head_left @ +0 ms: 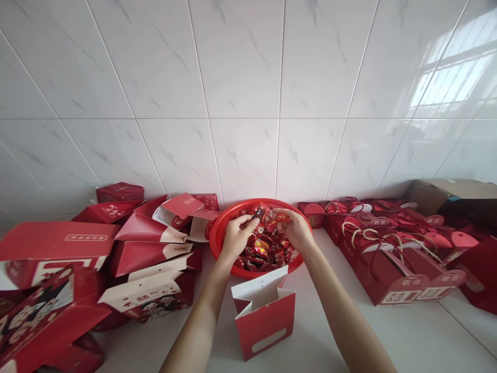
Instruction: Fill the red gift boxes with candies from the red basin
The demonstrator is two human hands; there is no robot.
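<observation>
A round red plastic basket [216,243] full of red-wrapped candies [261,247] stands against the wall. Both of my hands reach into it. My left hand [237,235] is closed at the left side of the pile, thumb and fingers about a wrapped candy [259,212] with a dark and red wrapper. On the right side, the fingers of my right hand [297,229] curl round a red wrapped candy [282,218], partly hidden by them. Between my forearms an upright red paper box [266,324] stands with its top flaps open, showing a white inside.
Several unfolded red gift boxes [151,254] pile up at the left. To the right, closed red boxes [384,272] with rope handles stand in rows, with a brown cardboard carton [446,191] behind. A white tiled wall [244,93] bounds the white counter [322,311].
</observation>
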